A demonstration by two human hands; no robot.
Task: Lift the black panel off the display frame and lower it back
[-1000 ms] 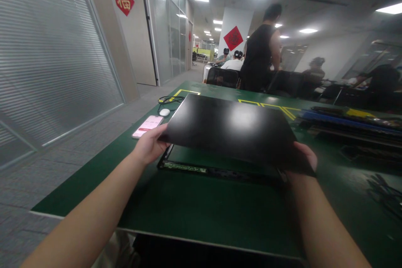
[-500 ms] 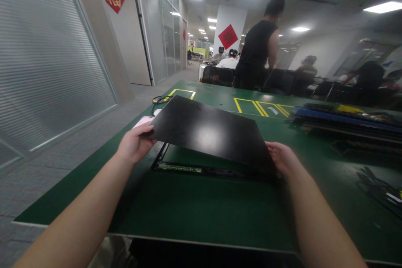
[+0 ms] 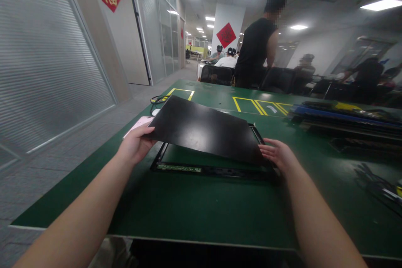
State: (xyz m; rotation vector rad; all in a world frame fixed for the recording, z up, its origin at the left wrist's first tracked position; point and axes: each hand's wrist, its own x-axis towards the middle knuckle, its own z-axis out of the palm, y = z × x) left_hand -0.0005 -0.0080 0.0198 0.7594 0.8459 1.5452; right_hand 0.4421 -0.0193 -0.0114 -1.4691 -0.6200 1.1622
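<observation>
Panel point(image 3: 204, 130) is tilted over the frame point(image 3: 207, 170) on the table point(image 3: 188, 213), right edge low. Left hand point(image 3: 135, 145) pinches the near-left corner; right hand point(image 3: 278, 153), fingers spread, steadies the right corner. Seating step, I'd say; next needs edge alignment before lowering the left side.

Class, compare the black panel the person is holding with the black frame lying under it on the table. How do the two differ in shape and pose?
The black panel is a solid glossy sheet, while the black frame is an open rectangle showing the green table through its middle. The panel is tilted, raised by the left hand and low near the right hand; the frame lies flat. Both are black, rectangular and similar in outline.
</observation>
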